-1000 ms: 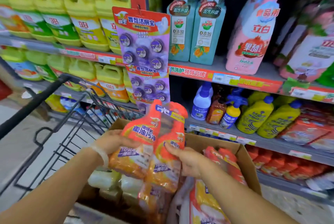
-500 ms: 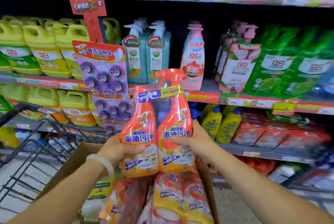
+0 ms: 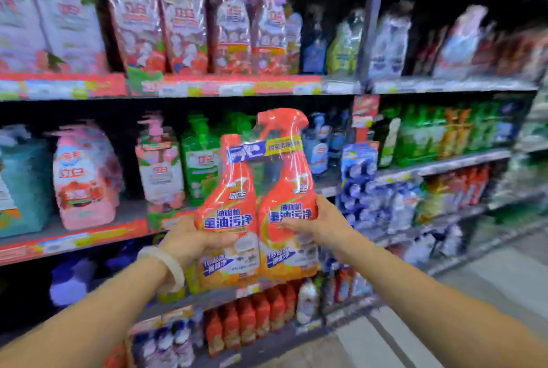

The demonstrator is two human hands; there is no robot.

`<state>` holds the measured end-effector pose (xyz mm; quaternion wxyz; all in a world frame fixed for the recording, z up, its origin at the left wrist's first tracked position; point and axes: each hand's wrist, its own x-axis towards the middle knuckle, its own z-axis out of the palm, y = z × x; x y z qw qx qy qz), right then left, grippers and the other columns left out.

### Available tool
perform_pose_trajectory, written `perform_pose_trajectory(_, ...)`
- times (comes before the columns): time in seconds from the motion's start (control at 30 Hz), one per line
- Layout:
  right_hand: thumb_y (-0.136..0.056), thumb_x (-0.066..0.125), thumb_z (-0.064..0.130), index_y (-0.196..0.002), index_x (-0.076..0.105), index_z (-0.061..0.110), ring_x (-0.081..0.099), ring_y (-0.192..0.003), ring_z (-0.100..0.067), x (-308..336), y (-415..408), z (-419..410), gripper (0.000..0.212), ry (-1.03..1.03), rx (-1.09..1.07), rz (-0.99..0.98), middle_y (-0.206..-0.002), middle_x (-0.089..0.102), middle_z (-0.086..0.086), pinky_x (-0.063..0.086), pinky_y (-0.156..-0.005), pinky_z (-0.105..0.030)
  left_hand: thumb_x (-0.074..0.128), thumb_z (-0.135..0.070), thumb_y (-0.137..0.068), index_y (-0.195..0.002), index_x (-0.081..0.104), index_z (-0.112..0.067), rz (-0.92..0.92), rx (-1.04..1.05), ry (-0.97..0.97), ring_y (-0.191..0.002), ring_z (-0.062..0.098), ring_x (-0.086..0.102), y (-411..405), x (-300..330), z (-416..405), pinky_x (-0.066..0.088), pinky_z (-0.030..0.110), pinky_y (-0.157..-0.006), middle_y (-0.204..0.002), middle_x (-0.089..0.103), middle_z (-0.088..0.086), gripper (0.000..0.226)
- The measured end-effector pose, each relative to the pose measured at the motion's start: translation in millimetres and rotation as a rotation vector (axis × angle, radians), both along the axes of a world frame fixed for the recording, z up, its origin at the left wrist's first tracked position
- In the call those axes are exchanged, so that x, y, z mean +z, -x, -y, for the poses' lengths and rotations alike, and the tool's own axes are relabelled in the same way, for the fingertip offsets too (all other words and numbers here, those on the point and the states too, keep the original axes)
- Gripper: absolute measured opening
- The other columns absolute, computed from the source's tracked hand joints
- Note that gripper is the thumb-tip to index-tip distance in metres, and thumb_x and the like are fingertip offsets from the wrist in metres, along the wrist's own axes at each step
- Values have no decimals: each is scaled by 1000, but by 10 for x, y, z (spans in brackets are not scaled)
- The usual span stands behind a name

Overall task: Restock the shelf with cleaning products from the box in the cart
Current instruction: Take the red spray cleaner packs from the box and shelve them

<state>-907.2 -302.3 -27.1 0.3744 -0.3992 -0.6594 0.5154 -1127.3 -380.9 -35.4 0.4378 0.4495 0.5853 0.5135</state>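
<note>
A shrink-wrapped twin pack of orange spray cleaner bottles point(image 3: 258, 198) is held upright in front of the shelves, at mid height. My left hand point(image 3: 189, 241) grips its lower left side, and a pale bangle sits on that wrist. My right hand point(image 3: 321, 223) grips the lower right side, thumb on the front label. The cart and its box are out of view. Similar red-orange bottles point(image 3: 252, 320) stand in a row on a low shelf below the pack.
Pink and green pump bottles point(image 3: 160, 166) fill the middle shelf point(image 3: 74, 238) behind the pack. Wrapped pink bottles point(image 3: 184, 23) line the upper shelf. A grey upright post point(image 3: 372, 20) divides the bays. Blue hanging packs point(image 3: 358, 177) sit right of my hand. Grey floor point(image 3: 474, 293) lies at lower right.
Both hands lifted the twin pack out of the box and carried it up and to the right. The view swung right, so the cart and box left the frame.
</note>
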Motion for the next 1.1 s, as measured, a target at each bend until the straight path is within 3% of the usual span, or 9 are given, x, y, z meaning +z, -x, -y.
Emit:
perform_pose_trajectory(0.07,-74,78,13,-104,52,18,65,-70,-8,92,-557,-152,40,-16,-71,-7,-90,67,3,54,-56,-21,88,-27,-30,-72,73,-16,-8,-70,-4,-60,16,66,-492,79,-313,48,24,-54,-68,74,2,46)
perform_pose_trajectory(0.13,-74,79,16,-99,50,22,64,-65,-7,188,-1078,-297,39,-35,-140,-15,-90,67,2,53,-51,-20,92,-32,-14,-67,77,-19,30,-140,-12,-68,22,68,-951,117,-644,54,34,-70,-74,75,8,57)
perform_pose_trajectory(0.23,-74,79,11,-107,53,18,66,-74,-9,296,-1787,-488,42,-78,-249,-32,-96,69,-2,54,-59,-17,90,-16,-27,-73,77,-11,71,-248,-37,-76,29,68,-1660,258,-1036,53,44,-82,-83,75,19,47)
perform_pose_trajectory(0.4,-76,76,8,-106,54,19,68,-70,-3,328,-2725,-795,39,-86,-405,-49,-88,70,3,51,-58,-15,81,8,-59,-85,69,-4,97,-386,-63,-55,17,69,-2607,340,-1729,54,26,-53,-68,74,8,31)
perform_pose_trajectory(0.57,-71,81,15,-113,55,15,71,-90,-20,379,-3443,-1372,49,-102,-583,-28,-100,73,-5,57,-84,-38,72,16,-69,-81,64,-3,95,-527,-104,-42,8,62,-3373,443,-2571,48,18,-41,-52,68,-1,24)
perform_pose_trajectory(0.67,-73,79,11,-104,58,18,71,-84,-18,537,-3795,-1783,38,-114,-634,-49,-93,73,-2,56,-77,-33,69,18,-71,-75,62,-3,93,-597,-121,-37,7,58,-3752,629,-3087,45,15,-38,-47,64,-2,23)
perform_pose_trajectory(0.83,-77,74,6,-98,57,19,70,-67,-9,707,-4363,-2418,31,-171,-719,-103,-80,72,3,51,-58,-23,75,15,-67,-84,64,-1,72,-687,-162,-46,8,65,-4387,917,-3929,49,17,-43,-56,70,0,26)
perform_pose_trajectory(1.1,-77,72,4,-104,56,15,71,-70,-12,740,-5497,-3265,33,-202,-793,-98,-85,73,-1,55,-60,-22,71,15,-71,-76,62,-4,69,-778,-174,-36,3,59,-5616,951,-4873,43,13,-36,-44,64,-5,22)
